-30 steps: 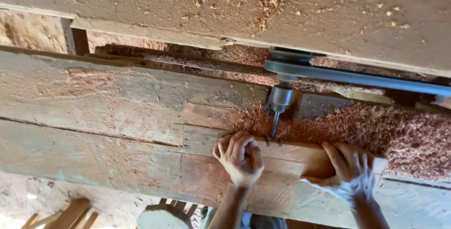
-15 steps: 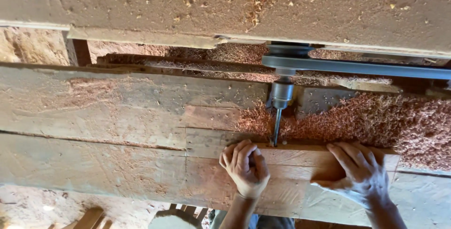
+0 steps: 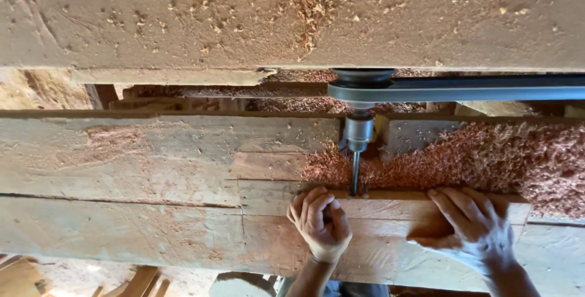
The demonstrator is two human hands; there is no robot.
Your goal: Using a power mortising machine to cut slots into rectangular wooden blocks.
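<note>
Bit [image 3: 355, 174] now touching board [image 3: 390, 224], shavings [image 3: 487, 157] behind.

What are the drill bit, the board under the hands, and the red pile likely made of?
Drill bit: metal, by its dull grey sheen. Board under left hand and right hand: raw reddish wood, grain visible, unfinished. Pile: wood shavings, same red tone, probably from the board.

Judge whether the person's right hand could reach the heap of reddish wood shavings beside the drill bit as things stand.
Probably yes. The right hand lies flat on the wooden piece, and the wood shavings are heaped just beyond its far edge with nothing between; the drill bit stands off to the side.
</note>
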